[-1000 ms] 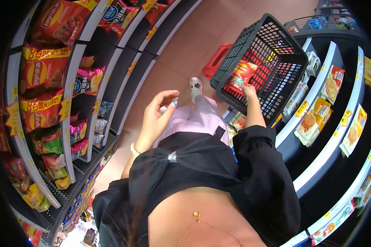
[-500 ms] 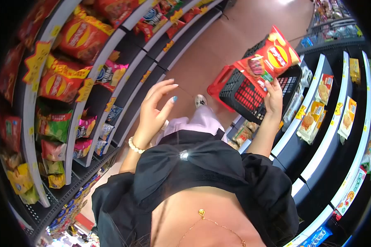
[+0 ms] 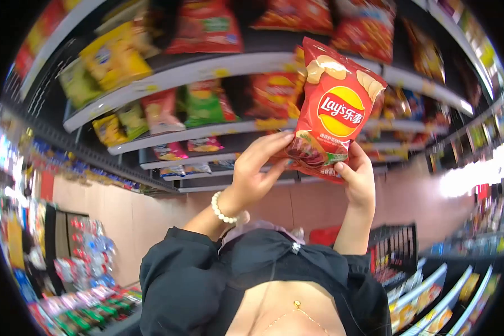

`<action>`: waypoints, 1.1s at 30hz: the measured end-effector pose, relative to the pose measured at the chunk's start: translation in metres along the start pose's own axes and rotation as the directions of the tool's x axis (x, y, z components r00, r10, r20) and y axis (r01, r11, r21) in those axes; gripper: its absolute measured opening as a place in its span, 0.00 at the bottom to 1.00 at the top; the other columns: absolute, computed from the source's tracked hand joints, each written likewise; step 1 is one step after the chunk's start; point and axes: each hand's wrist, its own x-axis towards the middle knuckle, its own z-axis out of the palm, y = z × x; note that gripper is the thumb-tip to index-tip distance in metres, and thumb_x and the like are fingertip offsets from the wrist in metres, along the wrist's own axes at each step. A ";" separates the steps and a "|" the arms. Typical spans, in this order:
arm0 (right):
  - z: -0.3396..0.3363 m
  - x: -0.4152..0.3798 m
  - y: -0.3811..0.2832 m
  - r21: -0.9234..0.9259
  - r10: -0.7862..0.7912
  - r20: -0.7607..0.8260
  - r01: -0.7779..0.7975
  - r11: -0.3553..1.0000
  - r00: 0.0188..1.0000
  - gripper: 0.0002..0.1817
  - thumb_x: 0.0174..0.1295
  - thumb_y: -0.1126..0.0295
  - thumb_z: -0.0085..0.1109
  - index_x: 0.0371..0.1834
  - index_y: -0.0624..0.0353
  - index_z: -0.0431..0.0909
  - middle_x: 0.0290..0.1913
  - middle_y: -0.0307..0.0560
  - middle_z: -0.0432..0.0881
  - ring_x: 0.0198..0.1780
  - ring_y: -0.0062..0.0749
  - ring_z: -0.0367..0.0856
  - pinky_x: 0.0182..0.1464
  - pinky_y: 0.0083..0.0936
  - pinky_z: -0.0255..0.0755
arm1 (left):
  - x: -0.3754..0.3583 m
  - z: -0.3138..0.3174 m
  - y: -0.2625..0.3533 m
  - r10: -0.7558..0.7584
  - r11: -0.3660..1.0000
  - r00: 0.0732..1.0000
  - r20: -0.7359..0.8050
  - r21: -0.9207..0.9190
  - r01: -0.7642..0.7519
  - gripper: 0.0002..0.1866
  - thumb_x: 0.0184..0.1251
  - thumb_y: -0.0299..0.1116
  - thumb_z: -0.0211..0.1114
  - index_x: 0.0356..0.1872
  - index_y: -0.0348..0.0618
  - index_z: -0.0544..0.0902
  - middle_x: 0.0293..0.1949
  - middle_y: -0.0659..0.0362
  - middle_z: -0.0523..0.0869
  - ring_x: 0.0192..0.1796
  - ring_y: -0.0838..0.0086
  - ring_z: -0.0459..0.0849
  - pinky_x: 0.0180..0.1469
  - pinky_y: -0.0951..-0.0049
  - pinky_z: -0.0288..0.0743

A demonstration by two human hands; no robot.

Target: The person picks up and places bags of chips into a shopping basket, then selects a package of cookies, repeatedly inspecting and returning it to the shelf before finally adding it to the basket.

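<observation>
A red Lay's bag of potato chips [image 3: 339,112] is upright in front of me, its printed face toward me. My right hand [image 3: 359,178] grips its lower right corner, with the thumb across the front. At the lower left edge, my left hand [image 3: 257,171] closes its fingers and thumb on the bag; the exact contact is partly hidden. A bracelet of pale beads [image 3: 221,208] circles my left wrist. Behind the bag, a shelf [image 3: 241,64] carries several more snack bags, including a green bag [image 3: 203,103] and a yellow bag [image 3: 115,56].
A black shopping basket [image 3: 395,249] with red parts stands low on my right, over the pinkish floor [image 3: 297,204]. Shelves of packaged food [image 3: 439,299] rise at the lower right. Wrapped bottles [image 3: 92,255] are stacked at the left.
My view and body have turned toward the chip shelf. The chip bag has moved from above the basket to in front of the shelf, and my left hand has come onto it.
</observation>
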 end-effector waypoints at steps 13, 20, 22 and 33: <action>0.176 0.170 -0.015 -0.438 -0.413 0.257 0.486 0.756 0.874 0.36 0.52 0.70 0.67 0.64 0.68 0.63 0.54 0.50 0.77 0.52 0.27 0.75 0.54 0.23 0.68 | 0.088 -0.151 -0.025 0.190 0.961 0.914 -0.359 0.258 -0.099 0.20 0.55 0.13 0.60 0.51 0.33 0.77 0.51 0.50 0.81 0.52 0.65 0.81 0.53 0.73 0.75; 0.194 0.185 -0.001 -0.608 -0.479 0.237 0.514 0.605 0.845 0.31 0.53 0.74 0.65 0.61 0.66 0.67 0.51 0.52 0.79 0.49 0.31 0.78 0.50 0.25 0.71 | 0.095 -0.167 -0.059 0.291 0.908 0.890 -0.351 0.394 -0.141 0.17 0.54 0.16 0.61 0.47 0.35 0.79 0.49 0.48 0.82 0.52 0.56 0.81 0.52 0.66 0.75; 0.198 0.187 -0.002 -0.705 -0.533 0.232 0.518 0.485 0.814 0.31 0.52 0.74 0.65 0.61 0.66 0.67 0.51 0.53 0.79 0.49 0.34 0.79 0.50 0.26 0.71 | 0.099 -0.173 -0.066 0.368 0.846 0.881 -0.297 0.501 -0.185 0.15 0.55 0.18 0.61 0.47 0.36 0.79 0.48 0.48 0.83 0.50 0.54 0.81 0.51 0.64 0.75; 0.195 0.239 0.002 -0.812 -0.635 0.286 0.533 0.237 0.718 0.29 0.56 0.69 0.62 0.61 0.67 0.67 0.47 0.56 0.81 0.44 0.34 0.81 0.47 0.25 0.71 | 0.137 -0.180 -0.088 0.359 0.795 0.903 -0.237 0.585 -0.162 0.11 0.59 0.23 0.60 0.43 0.35 0.78 0.40 0.45 0.83 0.42 0.51 0.81 0.43 0.60 0.75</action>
